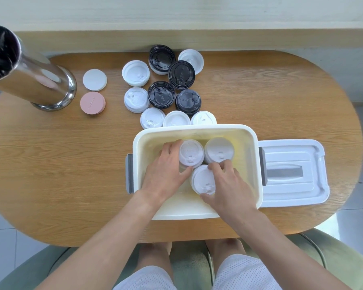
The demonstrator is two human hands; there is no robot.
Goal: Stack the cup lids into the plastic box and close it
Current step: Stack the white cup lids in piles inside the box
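Right hand (224, 185) gripping lid stack (202, 181)

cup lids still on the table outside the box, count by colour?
White cup lids: 6
Black cup lids: 4
Total outside the plastic box: 10, counting only the lids that show on top; some may be stacks.

left hand (168, 171): forearm extended, fingers curled | right hand (228, 185): forearm extended, fingers curled
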